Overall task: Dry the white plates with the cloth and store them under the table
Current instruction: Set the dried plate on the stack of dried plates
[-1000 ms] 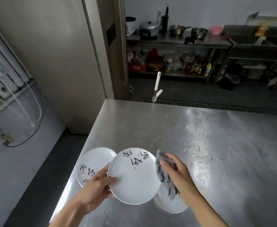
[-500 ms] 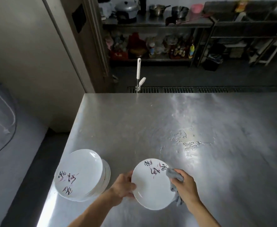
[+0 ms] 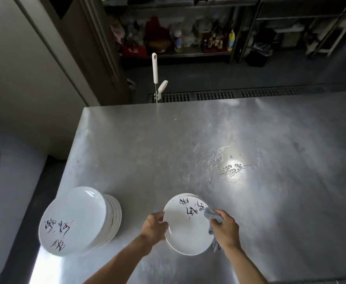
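- Our left hand [image 3: 154,227] grips the left rim of a white plate [image 3: 186,228], thumb curled over its edge, near the table's [image 3: 168,150] front side.
- Our right hand [image 3: 226,229] holds the grey cloth [image 3: 213,216] bunched in curled fingers, pressed against the plate's right rim.
- A stack of plates [image 3: 76,220] sits hard by the table's left edge, well apart from the held plate.
- Beyond and to the right the steel lies open, apart from a water patch [image 3: 229,169].

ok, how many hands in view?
2: the left hand grips the white plate at its left rim; the right hand holds the cloth against its right edge. Neither is hidden.
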